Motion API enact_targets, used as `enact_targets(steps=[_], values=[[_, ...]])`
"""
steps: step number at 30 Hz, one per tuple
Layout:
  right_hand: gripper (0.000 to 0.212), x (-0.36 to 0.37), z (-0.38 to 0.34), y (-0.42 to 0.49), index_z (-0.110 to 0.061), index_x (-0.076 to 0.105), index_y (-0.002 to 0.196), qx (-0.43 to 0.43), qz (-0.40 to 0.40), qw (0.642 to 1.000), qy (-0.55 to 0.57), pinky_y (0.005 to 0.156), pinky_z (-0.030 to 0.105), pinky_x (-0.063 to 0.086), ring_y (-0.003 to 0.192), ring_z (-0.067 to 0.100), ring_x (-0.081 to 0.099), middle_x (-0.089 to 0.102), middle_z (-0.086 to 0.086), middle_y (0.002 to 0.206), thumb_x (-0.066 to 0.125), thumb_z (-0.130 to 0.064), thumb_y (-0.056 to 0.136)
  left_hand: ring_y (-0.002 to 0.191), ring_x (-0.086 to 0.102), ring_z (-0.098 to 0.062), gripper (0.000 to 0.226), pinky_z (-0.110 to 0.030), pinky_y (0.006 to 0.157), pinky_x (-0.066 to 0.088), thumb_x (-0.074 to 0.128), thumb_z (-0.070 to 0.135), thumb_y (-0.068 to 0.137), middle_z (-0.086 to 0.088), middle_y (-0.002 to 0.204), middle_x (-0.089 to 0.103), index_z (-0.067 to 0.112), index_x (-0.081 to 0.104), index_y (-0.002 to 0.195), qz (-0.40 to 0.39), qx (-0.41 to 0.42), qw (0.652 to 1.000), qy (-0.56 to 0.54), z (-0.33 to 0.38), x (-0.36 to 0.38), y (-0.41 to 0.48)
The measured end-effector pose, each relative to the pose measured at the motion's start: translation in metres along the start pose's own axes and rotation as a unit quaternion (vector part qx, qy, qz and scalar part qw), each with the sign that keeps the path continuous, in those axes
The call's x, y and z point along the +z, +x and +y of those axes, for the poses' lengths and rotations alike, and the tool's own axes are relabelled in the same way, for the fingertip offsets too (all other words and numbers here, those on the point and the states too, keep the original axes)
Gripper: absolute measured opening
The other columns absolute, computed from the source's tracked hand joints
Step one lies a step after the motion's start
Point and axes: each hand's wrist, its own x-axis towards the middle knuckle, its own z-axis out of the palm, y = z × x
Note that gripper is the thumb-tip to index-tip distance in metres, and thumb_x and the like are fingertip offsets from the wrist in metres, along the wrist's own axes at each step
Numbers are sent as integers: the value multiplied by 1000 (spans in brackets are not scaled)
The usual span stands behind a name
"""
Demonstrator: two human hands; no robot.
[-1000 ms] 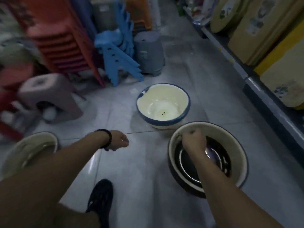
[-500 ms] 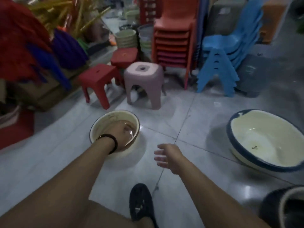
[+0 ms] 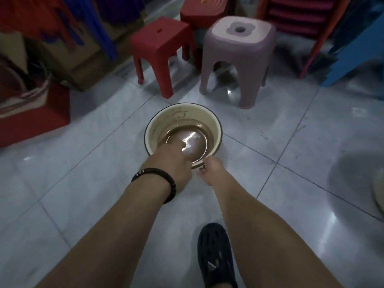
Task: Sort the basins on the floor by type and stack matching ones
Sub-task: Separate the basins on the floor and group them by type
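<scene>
Tiled floor (image 3: 83,183): pale grey, glossy, fills most of the frame.
Pink stool (image 3: 239,57): upper centre-right, upright.
Red stool (image 3: 160,48): upper centre, just left of the pink one; a second red stool (image 3: 204,11) behind it.
Cream basin (image 3: 182,132): centre of frame, on the floor, dark rim, brown shiny bottom.
Second basin (image 3: 379,190): right edge, only a sliver visible.
Left hand (image 3: 174,161): bracelet (image 3: 158,181) at wrist, closed over the cream basin's near rim, fingers inside.
Right hand (image 3: 212,169): pinching the same near rim, just beside the left.
Black shoe (image 3: 216,254): bottom centre.
</scene>
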Motion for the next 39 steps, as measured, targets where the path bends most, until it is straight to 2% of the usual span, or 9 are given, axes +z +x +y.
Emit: enact_targets(steps=[3, 7, 13, 16, 20, 26, 30, 35, 39], values=[[21, 0, 3, 14, -4, 72, 113, 6, -30, 998, 53, 93, 48, 62, 98, 33, 74, 75, 23, 121, 60, -3, 95, 107, 59, -20, 43, -32, 88, 48, 56, 38, 97, 6, 126, 62, 34, 50, 140, 16, 10, 1000, -16, 6, -1, 4], [24, -3, -6, -9, -7, 66, 122, -36, -14, 996, 78, 62, 39, 63, 89, 33, 73, 75, 19, 114, 71, -13, 99, 114, 59, -22, 44, -29, 85, 42, 58, 40, 96, 1, 134, 61, 33, 52, 139, 1, 21, 1000, 7, 15, 0, 4], [15, -72, -34, -66, -9, 71, 100, -116, 57, 991, 24, 72, 47, 65, 85, 35, 75, 78, 19, 101, 69, -1, 88, 128, 56, -31, 60, -41, 106, 49, 61, 47, 90, -6, 142, 57, 29, 49, 146, -30, -7, 1000, 1, 27, 3, 5], [20, -132, -55, -122, -5, 73, 107, -164, 46, 985, -27, 61, 37, 58, 68, 31, 71, 77, 14, 83, 66, -1, 89, 129, 50, -38, 72, -50, 106, 47, 58, 58, 82, -11, 144, 49, 29, 44, 146, -39, -34, 998, 27, 34, 10, 0], [18, -227, -83, -204, -5, 73, 111, -221, 56, 971, -76, 74, 51, 59, 76, 35, 72, 75, 19, 88, 67, -7, 95, 131, 41, -41, 75, -54, 107, 43, 58, 59, 89, -14, 144, 36, 20, 34, 149, -18, -64, 997, 46, 58, 21, -28], [17, -366, -94, -339, -3, 73, 113, -281, 69, 954, -81, 83, 55, 64, 86, 38, 77, 79, 24, 102, 66, -12, 102, 109, 63, -37, 62, -47, 85, 58, 66, 49, 91, -14, 128, 61, 15, 43, 137, -31, 2, 983, -180, 135, 27, -80], [9, -462, -77, -416, -2, 75, 103, -304, 164, 934, -97, 56, 37, 62, 69, 33, 75, 77, 22, 86, 70, -8, 99, 86, 74, -39, 4, -62, 72, 62, 58, 18, 99, -15, 101, 73, 21, 60, 100, -168, 16, 941, -292, 200, 44, -141], [11, -582, -27, -476, -4, 76, 102, -319, 302, 896, -63, 59, 33, 51, 73, 31, 66, 68, 22, 87, 70, -7, 93, 75, 73, -35, 12, -56, 63, 63, 52, 4, 99, -17, 93, 73, 11, 62, 99, -201, 110, 937, -265, 300, 93, -208], [20, -665, 34, -493, -20, 74, 93, -254, 415, 873, -34, 71, 48, 66, 78, 30, 74, 75, 11, 88, 71, -24, 73, 75, 75, -38, 16, -54, 52, 62, 56, 8, 90, -19, 96, 73, 11, 63, 104, -204, 177, 934, -233, 371, 143, -258]])
